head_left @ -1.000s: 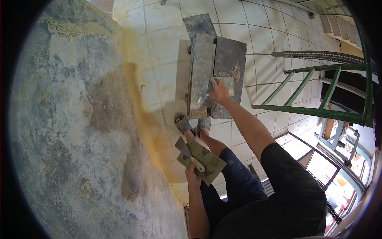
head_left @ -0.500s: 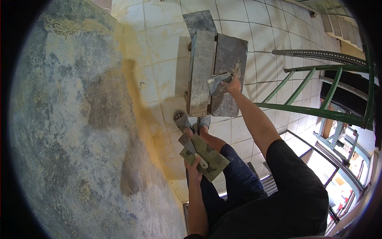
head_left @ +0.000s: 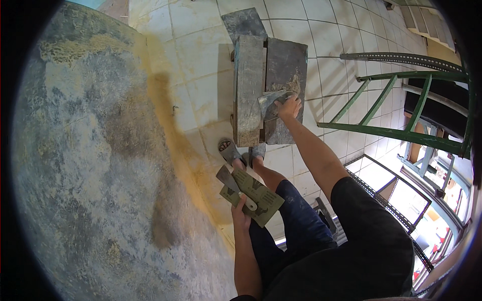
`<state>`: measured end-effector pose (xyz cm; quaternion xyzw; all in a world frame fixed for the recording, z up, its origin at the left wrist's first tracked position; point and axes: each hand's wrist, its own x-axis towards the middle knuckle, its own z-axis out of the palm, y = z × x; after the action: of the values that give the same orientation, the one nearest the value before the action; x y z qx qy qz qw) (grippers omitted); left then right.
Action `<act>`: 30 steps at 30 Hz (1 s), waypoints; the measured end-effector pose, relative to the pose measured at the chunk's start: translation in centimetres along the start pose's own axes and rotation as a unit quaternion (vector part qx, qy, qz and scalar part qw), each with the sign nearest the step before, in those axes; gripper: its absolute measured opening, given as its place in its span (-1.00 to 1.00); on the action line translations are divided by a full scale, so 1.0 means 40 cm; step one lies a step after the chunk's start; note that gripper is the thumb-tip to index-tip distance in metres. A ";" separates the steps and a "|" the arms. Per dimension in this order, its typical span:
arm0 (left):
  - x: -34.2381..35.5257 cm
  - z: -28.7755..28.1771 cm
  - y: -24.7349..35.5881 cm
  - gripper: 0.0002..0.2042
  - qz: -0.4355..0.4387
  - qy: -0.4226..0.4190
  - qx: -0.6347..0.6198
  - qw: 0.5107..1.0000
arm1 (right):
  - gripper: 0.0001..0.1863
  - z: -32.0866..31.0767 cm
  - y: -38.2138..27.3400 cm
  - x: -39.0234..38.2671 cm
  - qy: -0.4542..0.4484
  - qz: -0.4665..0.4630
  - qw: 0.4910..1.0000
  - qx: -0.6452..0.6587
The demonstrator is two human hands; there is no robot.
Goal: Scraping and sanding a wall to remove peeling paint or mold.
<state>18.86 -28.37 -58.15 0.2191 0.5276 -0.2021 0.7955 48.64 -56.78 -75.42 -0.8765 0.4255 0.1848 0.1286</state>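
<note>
My left hand (head_left: 241,215) is closed round the pale handle of a putty knife (head_left: 228,179) and the edge of a green printed sheet (head_left: 265,201) that looks like sandpaper. The knife lies across the sheet, its broad blade pointing forward and left. Ahead, my right hand (head_left: 288,107) grips a flat grey scraper (head_left: 268,102). That scraper rests over the gap between the left plank (head_left: 248,70) and the darker right board (head_left: 286,57) of a low wooden bench. Pale, crusty residue (head_left: 295,84) marks the board beside my fingers.
A mottled grey-blue wall (head_left: 90,165) rises close on my left, with yellow dust (head_left: 175,135) along its foot. Beyond the bench a grey plate (head_left: 244,22) lies on the white tiles. On the right are a green ladder (head_left: 391,132) and a perforated metal frame (head_left: 401,57).
The view has shifted slightly. My right hand stays at the scraper, its fingers now further over it. My left hand still holds the knife and sheet, both now slightly higher in view.
</note>
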 end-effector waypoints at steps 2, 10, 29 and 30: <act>0.009 -0.014 -0.010 -0.54 -0.007 -0.003 -0.035 0.999 | 0.09 -0.001 0.002 0.001 0.005 0.012 1.000 0.009; 0.050 -0.045 -0.028 -0.46 -0.007 -0.010 -0.039 0.999 | -0.26 -0.034 0.068 0.026 -0.112 0.063 0.976 0.175; 0.066 0.053 -0.041 -0.49 -0.001 -0.029 0.007 1.000 | -0.26 -0.079 0.027 0.332 0.065 0.071 0.974 0.204; 0.069 0.058 -0.041 -0.49 -0.009 -0.025 0.002 1.000 | -0.24 -0.043 0.120 0.331 0.012 0.069 0.989 0.131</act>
<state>20.70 -31.29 -60.12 0.2109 0.5093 -0.2151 0.8061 52.75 -69.59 -79.93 -0.8230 0.5067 0.1251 0.2243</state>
